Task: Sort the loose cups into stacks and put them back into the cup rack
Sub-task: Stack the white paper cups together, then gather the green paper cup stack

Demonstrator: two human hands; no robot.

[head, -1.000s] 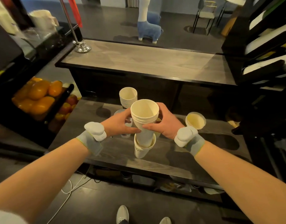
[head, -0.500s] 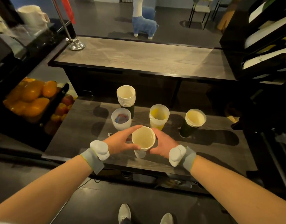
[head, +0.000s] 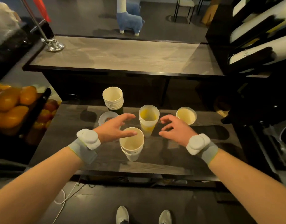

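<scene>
While the paper stack point(head: 131, 143) stands upright on the counter point(head: 155, 164), neither hand grips it.

Left hand point(head: 114, 126): fingers straight and spread, holding nothing. The thumb lies across the stack's far rim; cannot tell whether it touches.
Right hand point(head: 174, 128): fingers loosely curled, holding nothing, apart from the stack on its other side.

Frosted stack point(head: 148, 118): between the two sets of fingertips, just beyond the paper stack.
Tall stack point(head: 113, 99): past the left fingertips.
Clear cup point(head: 106, 118): partly hidden behind the left hand.
Single cup point(head: 186, 115): just beyond the right fingertips.
Rack point(head: 252, 29): up and right, well apart from both hands.

Judgement: the sorting step is in hand, with nothing racked yet. The next move probably calls for closing round a cup wall, not the rim. The cup must stay upright and clear of its close neighbours.
</scene>
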